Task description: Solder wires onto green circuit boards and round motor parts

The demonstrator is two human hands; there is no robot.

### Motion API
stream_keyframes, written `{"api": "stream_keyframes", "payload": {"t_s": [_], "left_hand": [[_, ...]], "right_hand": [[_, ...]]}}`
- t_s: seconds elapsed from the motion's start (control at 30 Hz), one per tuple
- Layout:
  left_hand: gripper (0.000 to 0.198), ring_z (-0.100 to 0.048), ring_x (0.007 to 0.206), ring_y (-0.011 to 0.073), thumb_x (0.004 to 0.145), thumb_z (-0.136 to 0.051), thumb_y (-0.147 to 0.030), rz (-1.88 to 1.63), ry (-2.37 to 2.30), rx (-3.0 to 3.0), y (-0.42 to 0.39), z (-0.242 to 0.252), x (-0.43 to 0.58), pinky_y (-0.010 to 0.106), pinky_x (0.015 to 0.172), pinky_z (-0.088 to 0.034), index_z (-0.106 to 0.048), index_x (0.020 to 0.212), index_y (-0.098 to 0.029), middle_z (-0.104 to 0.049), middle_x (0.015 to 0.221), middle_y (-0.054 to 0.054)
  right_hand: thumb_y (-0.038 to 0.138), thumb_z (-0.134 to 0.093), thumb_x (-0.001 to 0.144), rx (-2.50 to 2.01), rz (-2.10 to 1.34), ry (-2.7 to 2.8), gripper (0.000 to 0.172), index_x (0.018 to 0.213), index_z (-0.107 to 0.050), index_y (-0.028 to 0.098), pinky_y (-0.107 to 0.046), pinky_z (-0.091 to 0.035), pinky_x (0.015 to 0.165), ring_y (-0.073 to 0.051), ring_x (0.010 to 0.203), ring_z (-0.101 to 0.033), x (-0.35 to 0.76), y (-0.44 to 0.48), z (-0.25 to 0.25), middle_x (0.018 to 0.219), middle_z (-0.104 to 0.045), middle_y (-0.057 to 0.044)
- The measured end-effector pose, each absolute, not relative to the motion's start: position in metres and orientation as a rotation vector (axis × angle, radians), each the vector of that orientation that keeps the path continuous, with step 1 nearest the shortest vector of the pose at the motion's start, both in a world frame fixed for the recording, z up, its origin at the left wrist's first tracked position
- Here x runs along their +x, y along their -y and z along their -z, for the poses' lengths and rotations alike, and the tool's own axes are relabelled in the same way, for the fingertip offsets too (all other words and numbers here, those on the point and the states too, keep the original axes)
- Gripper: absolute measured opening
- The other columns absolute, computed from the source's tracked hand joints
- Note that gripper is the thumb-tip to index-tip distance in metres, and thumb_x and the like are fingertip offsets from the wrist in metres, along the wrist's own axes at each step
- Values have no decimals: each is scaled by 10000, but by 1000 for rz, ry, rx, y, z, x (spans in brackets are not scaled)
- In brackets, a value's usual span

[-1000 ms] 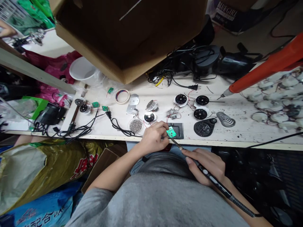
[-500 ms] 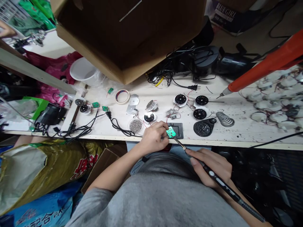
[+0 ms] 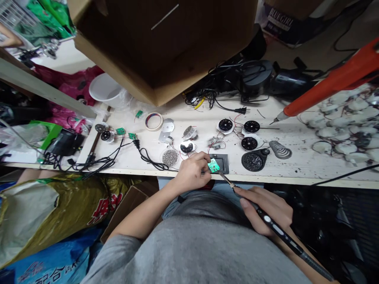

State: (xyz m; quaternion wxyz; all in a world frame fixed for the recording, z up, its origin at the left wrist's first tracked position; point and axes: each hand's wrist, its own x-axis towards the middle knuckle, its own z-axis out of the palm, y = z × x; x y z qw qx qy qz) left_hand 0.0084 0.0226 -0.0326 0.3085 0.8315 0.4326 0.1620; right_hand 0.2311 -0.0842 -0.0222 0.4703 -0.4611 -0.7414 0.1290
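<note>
Looking down at a crowded workbench [image 3: 296,167] here, a small green circuit board [image 3: 213,166] lies on a dark square pad [image 3: 223,159] close to the bench's front edge, straight ahead of the person. Left hand [image 3: 192,171] is the nearer one, with its fingertips [image 3: 205,157] seemingly pinching the board's left side. Right hand [image 3: 265,209] is down and to the right, wrapped around a slim black soldering iron [image 3: 276,232], whose metal tip [image 3: 224,178] points up-left at the board's lower edge, though I can't tell if it's touching. So the hands are apart, board between them. Board looks nearly square, so no clear long axis. Closest container is a round dish of silvery metal bits [image 3: 169,157], just left of the left hand, and a white plastic bowl [image 3: 105,88] sits well off behind the bench.
</note>
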Motion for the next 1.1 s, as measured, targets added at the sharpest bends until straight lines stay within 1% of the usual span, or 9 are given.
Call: {"api": "stream_keyframes", "payload": {"t_s": [0.1,0.27,0.43,0.6,0.7,0.8,0.87,0.97,1.1], "left_hand": [[114,-700,951,218,756,-635,-139,-441,-1141,2195,-23,33,9,353,837,-572,-590,665,-190,-727,1078,74],[114,-704,950,217,756,-633,-136,-431,-1153,2187,-23,33,9,347,826,-575,-596,662,-189,-728,1090,77],[102,-707,958,218,760,-631,-141,-409,-1150,2185,-22,32,9,342,826,-578,-600,677,-190,-724,1101,74],[107,-704,964,214,766,-621,-138,-411,-1139,2215,-22,32,9,333,819,-574,-590,681,-194,-719,1098,71],[113,-700,963,210,768,-615,-134,-419,-1127,2231,-22,33,9,327,810,-569,-577,682,-197,-717,1086,68],[115,-695,952,210,772,-610,-133,-420,-1121,2245,-21,33,9,328,801,-564,-568,687,-198,-714,1077,64],[106,-690,933,207,774,-605,-131,-416,-1112,2256,-21,33,9,329,797,-564,-574,699,-198,-708,1065,62],[94,-682,932,203,786,-596,-127,-412,-1093,2270,-22,33,7,326,806,-567,-593,723,-195,-700,1067,63],[87,-673,949,210,853,-584,-143,-381,-1053,2367,-19,31,6,330,828,-573,-652,821,-187,-706,1105,80]], "right_hand": [[96,-634,913,-1141,-252,1773,354,1217,-735,246,-239,-579,543,-135,610,-692,230,84,25,825,-749,8],[131,-629,940,-1151,-186,1793,344,1240,-728,268,-262,-589,537,-152,610,-700,231,80,23,820,-759,-7],[131,-622,947,-1144,-175,1798,349,1251,-725,267,-266,-578,525,-153,600,-692,230,77,19,795,-746,-6],[145,-614,948,-1141,-171,1807,370,1276,-719,281,-275,-586,548,-165,618,-704,229,77,19,835,-763,-12],[144,-613,948,-1140,-189,1799,371,1274,-720,285,-266,-564,520,-156,590,-677,228,78,19,796,-738,1],[118,-624,932,-1126,-197,1791,367,1252,-731,261,-258,-558,519,-149,588,-671,227,78,19,796,-733,-6],[110,-630,923,-1128,-188,1791,362,1238,-739,252,-256,-558,524,-146,585,-671,227,78,19,794,-737,-10],[132,-626,936,-1149,-174,1796,355,1241,-741,273,-262,-545,507,-148,557,-658,228,79,16,754,-726,2],[133,-631,955,-1203,-182,1777,386,1282,-735,311,-296,-554,535,-169,588,-677,229,83,8,795,-739,-13]]}}
